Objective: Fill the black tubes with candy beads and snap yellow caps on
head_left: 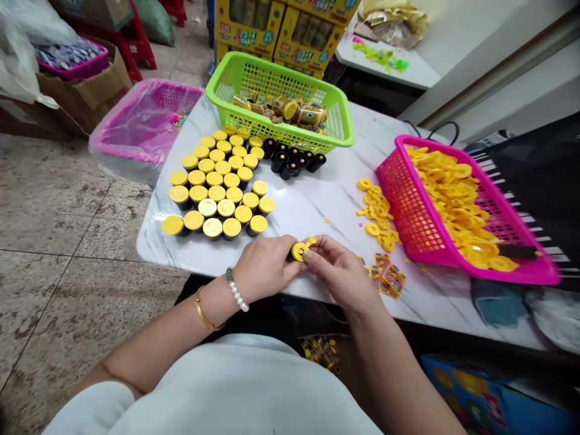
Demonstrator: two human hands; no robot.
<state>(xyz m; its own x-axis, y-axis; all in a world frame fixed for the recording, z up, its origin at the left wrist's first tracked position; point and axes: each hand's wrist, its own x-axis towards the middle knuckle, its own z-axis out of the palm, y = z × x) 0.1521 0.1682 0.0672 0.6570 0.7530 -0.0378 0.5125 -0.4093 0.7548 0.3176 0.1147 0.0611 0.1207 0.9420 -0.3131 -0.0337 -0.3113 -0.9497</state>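
Note:
At the table's near edge my left hand (267, 266) is closed round a small black cup, mostly hidden by the fingers. My right hand (339, 269) pinches a yellow plastic ring piece with a tab (299, 250) over the top of that cup. Left of the hands stand rows of black cups with yellow lids (216, 193). Beyond them, several black cups without lids (292, 163) lie or stand close together, some with pink or yellow bits in their tops. Loose yellow ring pieces (378, 208) and small printed cards (387, 277) lie to the right.
A magenta basket (419, 226) full of yellow pieces stands at the right of the marble-patterned table (312, 205). At the back is a green basket (226, 90) with packed items. A pink basket lined with plastic (127, 136) sits off the left edge. Yellow boxes (254, 30) are stacked behind.

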